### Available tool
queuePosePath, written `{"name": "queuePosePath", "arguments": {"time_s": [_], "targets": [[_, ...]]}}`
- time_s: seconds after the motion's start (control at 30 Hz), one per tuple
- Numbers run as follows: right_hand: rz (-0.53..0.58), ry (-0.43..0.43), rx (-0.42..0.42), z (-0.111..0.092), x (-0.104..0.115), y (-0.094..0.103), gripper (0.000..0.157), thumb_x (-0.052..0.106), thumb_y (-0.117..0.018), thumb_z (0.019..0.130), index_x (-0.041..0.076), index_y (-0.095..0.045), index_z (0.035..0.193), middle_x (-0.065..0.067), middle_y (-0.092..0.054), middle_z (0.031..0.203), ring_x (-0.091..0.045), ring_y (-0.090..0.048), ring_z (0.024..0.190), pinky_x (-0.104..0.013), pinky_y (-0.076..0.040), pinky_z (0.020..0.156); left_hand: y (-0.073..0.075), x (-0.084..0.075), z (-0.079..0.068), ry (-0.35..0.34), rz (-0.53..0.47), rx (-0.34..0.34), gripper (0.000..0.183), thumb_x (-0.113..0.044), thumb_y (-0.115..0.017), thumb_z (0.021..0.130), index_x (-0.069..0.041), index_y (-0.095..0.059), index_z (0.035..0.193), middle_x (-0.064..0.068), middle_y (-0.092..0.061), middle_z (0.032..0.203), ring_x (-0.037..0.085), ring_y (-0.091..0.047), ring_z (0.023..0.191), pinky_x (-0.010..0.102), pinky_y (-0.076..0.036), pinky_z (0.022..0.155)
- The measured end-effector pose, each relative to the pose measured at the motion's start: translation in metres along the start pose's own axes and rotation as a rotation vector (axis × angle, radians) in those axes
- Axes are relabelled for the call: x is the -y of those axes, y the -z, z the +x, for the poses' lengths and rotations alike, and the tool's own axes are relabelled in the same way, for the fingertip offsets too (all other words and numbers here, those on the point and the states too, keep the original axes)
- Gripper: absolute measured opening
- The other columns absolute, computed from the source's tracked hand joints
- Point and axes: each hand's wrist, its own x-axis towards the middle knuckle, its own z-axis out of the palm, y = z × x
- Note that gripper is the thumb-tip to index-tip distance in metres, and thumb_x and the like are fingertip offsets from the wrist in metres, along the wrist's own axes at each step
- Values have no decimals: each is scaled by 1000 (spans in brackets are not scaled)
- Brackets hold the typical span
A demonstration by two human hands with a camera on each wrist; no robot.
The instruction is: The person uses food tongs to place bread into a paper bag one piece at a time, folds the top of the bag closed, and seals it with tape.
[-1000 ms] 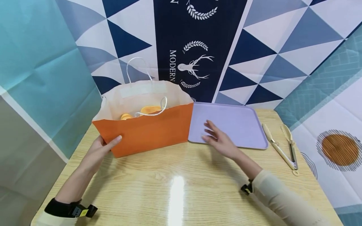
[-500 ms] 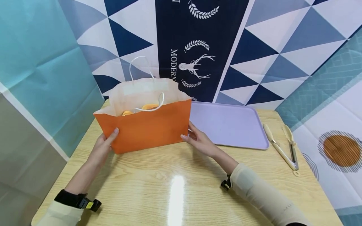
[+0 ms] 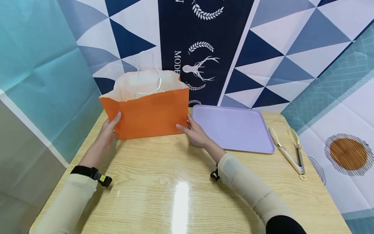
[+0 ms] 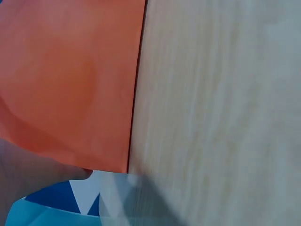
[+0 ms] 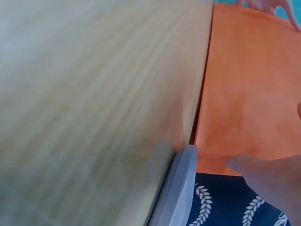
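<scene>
An orange paper bag (image 3: 149,113) with a white inside and white cord handles stands upright at the back left of the table. My left hand (image 3: 108,130) grips its left side, thumb across the front face. At the opposite side my right hand (image 3: 195,131) holds the lower right corner, again with the thumb in front and the fingers partly hidden behind. The left wrist view shows the bag's orange face (image 4: 70,84) and its bottom edge along the wood. Seen from the right wrist, the right thumb (image 5: 249,167) lies on the orange paper. What the bag contains is hidden.
A lilac tray (image 3: 233,130) lies right of the bag, close to my right hand. Beyond it, near the table's right edge, is a pair of cream-handled tongs (image 3: 287,156). Patterned cloth (image 3: 268,65) hangs behind the wooden table (image 3: 146,182).
My right hand has come left from over the tray and taken hold of the bag's right side. Both hands have shifted the bag back, away from me; the yellow-orange items inside have gone out of sight.
</scene>
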Motion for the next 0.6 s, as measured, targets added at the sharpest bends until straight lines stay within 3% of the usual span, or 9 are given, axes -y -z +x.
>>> {"name": "queuePosePath", "arguments": {"time_s": [0.17, 0.3, 0.43, 0.6], "targets": [[110, 11, -8, 19, 4, -4, 96, 33, -69, 92, 21, -2, 160, -13, -19, 163, -33, -37, 137, -51, -38, 110, 3, -3, 25, 26, -2, -46, 81, -53, -56, 95, -11, -24, 156, -4, -47, 137, 18, -18, 143, 51, 0, 121], [124, 21, -15, 29, 3, -4, 97, 25, -70, 92, 16, -2, 160, -18, -20, 161, -37, -38, 135, -54, -39, 108, 4, -4, 40, 43, 29, -54, 88, -58, -56, 92, -13, -20, 158, 2, -30, 157, 17, -10, 146, 50, 7, 120], [70, 1, -41, 35, 0, -8, 98, 31, -69, 92, 15, 0, 160, -15, -18, 162, -33, -36, 137, -50, -40, 108, 6, -5, 52, 49, 29, -56, 88, -59, -57, 91, -16, -21, 158, 1, -32, 157, 15, -11, 146, 50, 9, 120], [55, 6, -60, 39, -3, -12, 98, 37, -68, 92, 23, 0, 161, -11, -27, 161, -25, -46, 131, -46, -44, 105, 8, -8, 62, 40, -8, -84, 88, -59, -58, 90, -16, -21, 159, 1, -34, 155, 15, -14, 145, 47, 8, 120]]}}
